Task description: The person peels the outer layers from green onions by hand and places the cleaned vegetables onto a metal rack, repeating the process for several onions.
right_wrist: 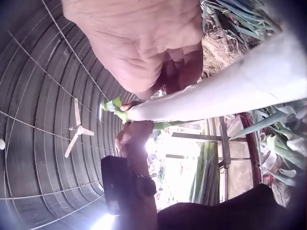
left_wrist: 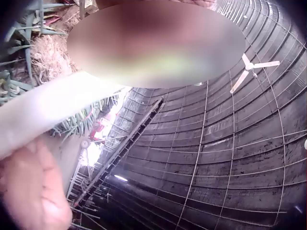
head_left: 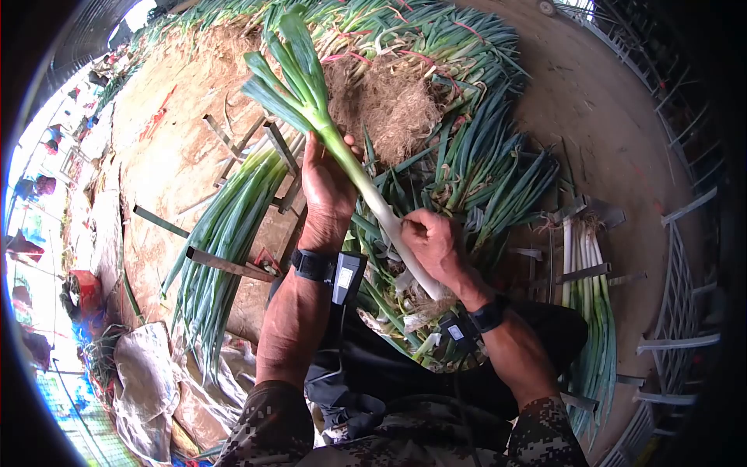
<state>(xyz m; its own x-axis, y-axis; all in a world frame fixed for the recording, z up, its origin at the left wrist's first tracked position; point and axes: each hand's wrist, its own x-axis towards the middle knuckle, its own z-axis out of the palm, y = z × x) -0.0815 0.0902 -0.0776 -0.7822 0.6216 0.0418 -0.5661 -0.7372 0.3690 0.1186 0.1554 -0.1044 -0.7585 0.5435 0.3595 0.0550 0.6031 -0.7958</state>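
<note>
A long green onion (head_left: pixel 381 210) slants across the head view, green leaves at the upper left and white root end at the lower right. My left hand (head_left: pixel 327 187) grips its stalk just below where the leaves fan out. Lower down, the curled fingers of my right hand (head_left: pixel 436 245) pinch the white shank. In the right wrist view the shank (right_wrist: pixel 225 88) runs right beneath the right hand (right_wrist: pixel 144 43), with the left hand (right_wrist: pixel 134 136) beyond. A blurred oval hides most of the left hand in the left wrist view.
Green onions (head_left: pixel 226 226) lie on a metal rack at left, and a smaller bundle (head_left: pixel 587 272) sits on another rack at right. Heaped onions (head_left: pixel 482 163) with tangled roots (head_left: pixel 397 109) spread ahead. Peeled scraps (head_left: pixel 405 319) lie below the hands; a pale sack (head_left: pixel 148 381) is at lower left.
</note>
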